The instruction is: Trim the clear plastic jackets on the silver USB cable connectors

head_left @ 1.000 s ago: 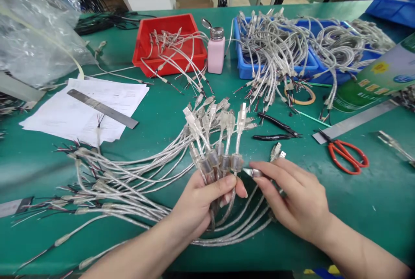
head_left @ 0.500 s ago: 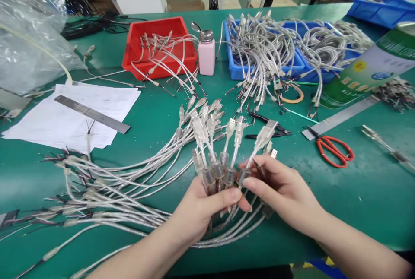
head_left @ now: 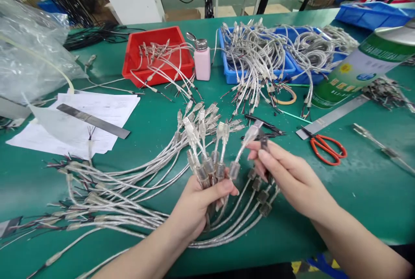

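My left hand (head_left: 202,201) is closed round a bunch of clear-sheathed USB cables (head_left: 209,164), gripping them below their grey ferrite beads, plugs upward. One USB cable (head_left: 235,169) leans away to the right, its plug close to my right fingertips. My right hand (head_left: 285,169) is pinched on a small dark piece (head_left: 264,143) whose kind I cannot make out. Beneath that hand several more beaded cables (head_left: 262,197) curve over the table; their plugs are hidden by the fingers. A larger spread of cables (head_left: 129,201) lies to the left, stripped wire ends at the far left.
Black cutters (head_left: 266,130), orange-handled scissors (head_left: 327,149) and a steel ruler (head_left: 333,117) lie to the right. Behind stand a red bin (head_left: 158,56), a pink pump bottle (head_left: 202,61), blue bins (head_left: 259,71) of cables and a green can (head_left: 359,67). Papers (head_left: 106,106) lie left.
My right hand has drawn back from the bead of the rightmost cable in the bunch and moved up to its plug. My left hand keeps its grip. The camera view has shifted slightly.
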`<state>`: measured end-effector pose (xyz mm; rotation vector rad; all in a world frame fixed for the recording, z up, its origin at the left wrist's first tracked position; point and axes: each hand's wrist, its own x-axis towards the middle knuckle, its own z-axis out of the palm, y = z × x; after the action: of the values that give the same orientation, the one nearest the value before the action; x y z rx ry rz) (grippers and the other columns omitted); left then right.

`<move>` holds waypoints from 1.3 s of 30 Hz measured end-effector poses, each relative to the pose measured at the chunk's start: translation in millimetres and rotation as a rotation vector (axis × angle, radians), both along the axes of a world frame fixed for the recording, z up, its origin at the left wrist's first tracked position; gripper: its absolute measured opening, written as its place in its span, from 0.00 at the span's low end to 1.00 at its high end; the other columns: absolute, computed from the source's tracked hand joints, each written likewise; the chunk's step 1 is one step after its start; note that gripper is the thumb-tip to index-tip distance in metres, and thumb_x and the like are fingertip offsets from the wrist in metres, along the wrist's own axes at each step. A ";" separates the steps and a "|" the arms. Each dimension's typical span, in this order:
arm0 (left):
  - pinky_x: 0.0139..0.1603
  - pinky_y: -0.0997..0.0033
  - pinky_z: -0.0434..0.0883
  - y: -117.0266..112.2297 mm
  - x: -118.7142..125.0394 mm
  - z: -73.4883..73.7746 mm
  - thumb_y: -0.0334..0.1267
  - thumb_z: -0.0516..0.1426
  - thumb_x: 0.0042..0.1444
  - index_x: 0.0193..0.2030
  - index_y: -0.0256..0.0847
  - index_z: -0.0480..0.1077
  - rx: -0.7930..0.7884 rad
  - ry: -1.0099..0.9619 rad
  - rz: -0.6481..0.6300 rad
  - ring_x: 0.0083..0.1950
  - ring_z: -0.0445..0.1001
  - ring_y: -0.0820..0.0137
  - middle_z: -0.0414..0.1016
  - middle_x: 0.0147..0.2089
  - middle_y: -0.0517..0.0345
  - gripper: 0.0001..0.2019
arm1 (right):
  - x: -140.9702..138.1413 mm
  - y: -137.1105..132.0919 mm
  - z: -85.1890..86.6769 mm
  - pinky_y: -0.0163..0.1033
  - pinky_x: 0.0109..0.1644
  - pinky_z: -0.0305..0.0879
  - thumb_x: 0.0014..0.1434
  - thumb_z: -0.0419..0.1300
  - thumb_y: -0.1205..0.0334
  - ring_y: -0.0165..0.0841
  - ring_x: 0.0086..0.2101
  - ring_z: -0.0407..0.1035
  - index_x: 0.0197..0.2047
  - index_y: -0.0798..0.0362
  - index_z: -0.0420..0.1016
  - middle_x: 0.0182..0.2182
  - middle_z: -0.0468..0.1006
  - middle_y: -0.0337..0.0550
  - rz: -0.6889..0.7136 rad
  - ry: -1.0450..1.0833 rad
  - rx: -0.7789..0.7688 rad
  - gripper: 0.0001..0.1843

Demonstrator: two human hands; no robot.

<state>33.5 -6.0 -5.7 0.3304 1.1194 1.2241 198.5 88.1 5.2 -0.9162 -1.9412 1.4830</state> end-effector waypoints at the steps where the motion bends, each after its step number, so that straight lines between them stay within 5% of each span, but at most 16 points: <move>1: 0.22 0.80 0.56 0.1 -0.7 -0.4 0.35 0.64 0.47 0.34 0.35 0.72 -0.001 -0.005 0.015 0.22 0.62 0.79 0.73 0.23 0.59 0.09 | 2.1 1.5 1.0 0.34 0.36 0.63 0.67 0.47 0.56 0.27 0.30 0.64 0.46 0.51 0.69 0.35 0.70 0.41 -0.014 0.023 -0.009 0.13; 5: 0.22 0.80 0.57 -0.2 -2.4 -1.7 0.36 0.64 0.48 0.33 0.36 0.72 -0.033 -0.005 0.068 0.22 0.63 0.79 0.74 0.23 0.59 0.08 | 4.1 -0.4 1.9 0.33 0.28 0.57 0.68 0.43 0.53 0.25 0.22 0.56 0.38 0.53 0.69 0.25 0.65 0.37 0.077 -0.036 -0.106 0.19; 10: 0.22 0.80 0.57 -1.8 1.0 -3.4 0.36 0.64 0.48 0.31 0.36 0.74 0.008 0.030 0.044 0.22 0.63 0.79 0.74 0.23 0.59 0.06 | -6.9 -17.2 -6.6 0.30 0.28 0.58 0.69 0.43 0.53 0.24 0.23 0.60 0.62 0.46 0.50 0.23 0.64 0.32 0.242 -0.098 -0.141 0.21; 16: 0.24 0.79 0.58 -2.3 2.2 -6.7 0.34 0.64 0.47 0.26 0.36 0.74 0.053 0.069 0.032 0.24 0.66 0.77 0.72 0.21 0.60 0.04 | -16.9 -25.5 -16.1 0.29 0.34 0.61 0.68 0.45 0.55 0.25 0.32 0.67 0.53 0.47 0.54 0.31 0.71 0.37 0.283 0.075 -0.297 0.12; 21: 0.26 0.77 0.60 -1.7 1.9 -7.6 0.34 0.63 0.47 0.28 0.37 0.75 0.067 0.078 0.041 0.24 0.66 0.76 0.72 0.22 0.60 0.03 | -17.3 -24.0 -16.5 0.26 0.25 0.54 0.68 0.46 0.56 0.21 0.24 0.59 0.52 0.47 0.53 0.31 0.70 0.35 0.330 0.102 -0.351 0.11; 32: 0.25 0.82 0.62 -2.4 3.3 -4.5 0.33 0.64 0.46 0.32 0.39 0.76 -0.002 0.056 0.029 0.24 0.69 0.78 0.74 0.23 0.62 0.05 | -15.0 -20.7 -13.7 0.30 0.24 0.52 0.68 0.43 0.52 0.24 0.20 0.52 0.39 0.51 0.60 0.19 0.56 0.30 0.164 0.011 -0.127 0.13; 36: 0.28 0.81 0.65 -3.3 3.1 -4.9 0.33 0.64 0.47 0.30 0.38 0.76 0.013 0.050 0.050 0.26 0.70 0.78 0.74 0.23 0.61 0.03 | -15.8 -21.8 -11.9 0.31 0.29 0.58 0.68 0.43 0.56 0.26 0.24 0.61 0.51 0.49 0.53 0.26 0.68 0.33 0.315 0.017 -0.169 0.10; 39: 0.25 0.81 0.62 -3.1 3.9 -4.8 0.34 0.64 0.47 0.31 0.37 0.76 0.007 0.100 0.022 0.24 0.67 0.78 0.73 0.22 0.60 0.04 | -16.7 -21.0 -11.9 0.32 0.29 0.57 0.68 0.44 0.58 0.27 0.26 0.63 0.47 0.51 0.56 0.28 0.70 0.36 0.291 -0.059 -0.038 0.08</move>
<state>37.4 -9.1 -10.5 0.3887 1.2072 1.2418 181.8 67.1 -6.7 -0.7229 -2.1682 1.6747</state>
